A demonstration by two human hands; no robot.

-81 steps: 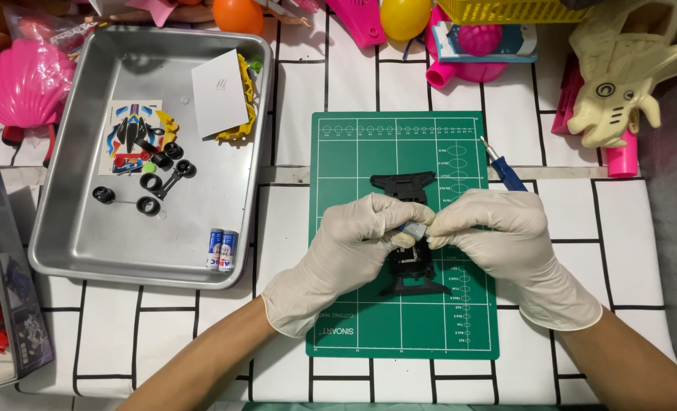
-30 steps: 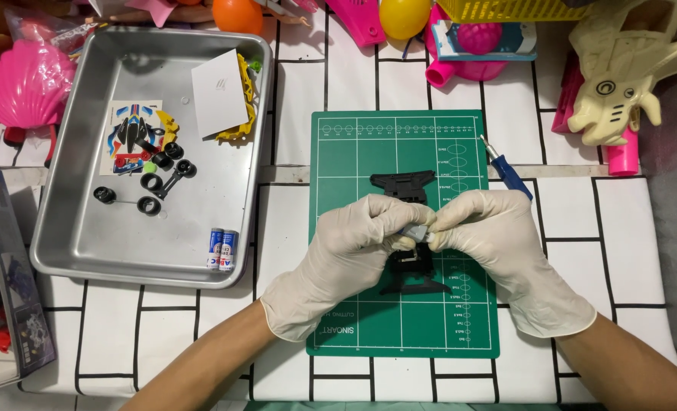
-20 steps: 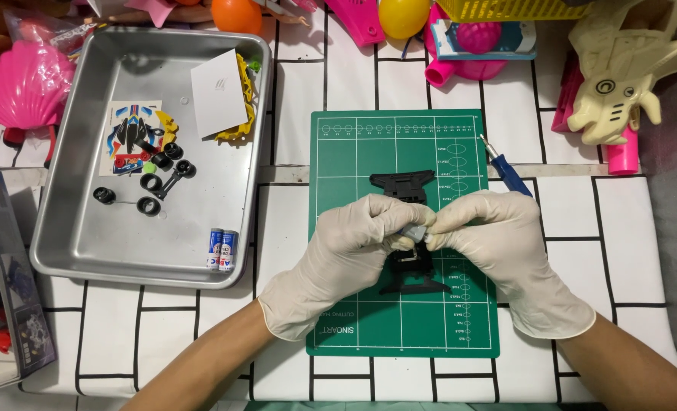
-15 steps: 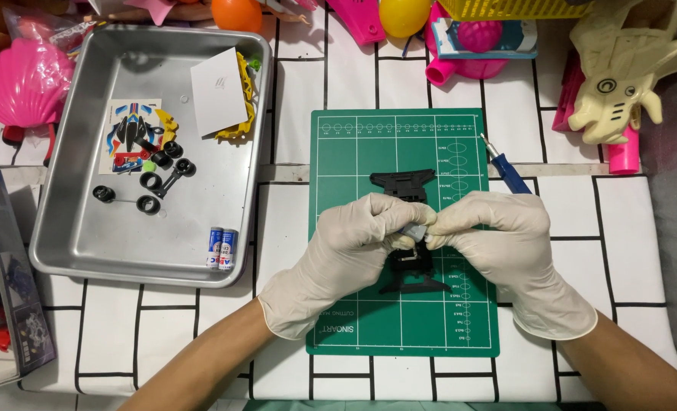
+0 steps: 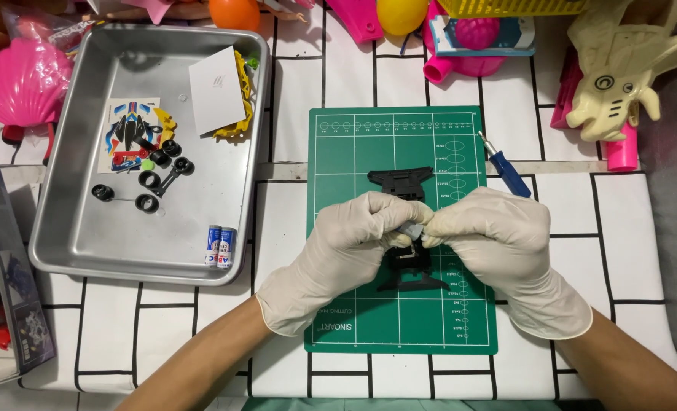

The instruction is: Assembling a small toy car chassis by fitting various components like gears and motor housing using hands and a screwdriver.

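A black toy car chassis (image 5: 401,185) lies lengthwise on the green cutting mat (image 5: 353,144). Both my hands wear white gloves and meet over its middle. My left hand (image 5: 338,259) and my right hand (image 5: 506,247) pinch a small grey part (image 5: 414,228) between their fingertips, right above the chassis. The chassis' centre is hidden under my fingers; only its front and rear ends show.
A blue-handled screwdriver (image 5: 506,169) lies at the mat's right edge. On the left stands a metal tray (image 5: 72,251) with black wheels (image 5: 149,181), a sticker sheet (image 5: 129,133), a white card, yellow parts and two batteries (image 5: 220,246). Plastic toys line the far edge; a box sits far left.
Almost nothing has moved. My hands stay pressed together over the chassis, with only slight shifts of the fingers and wrists.
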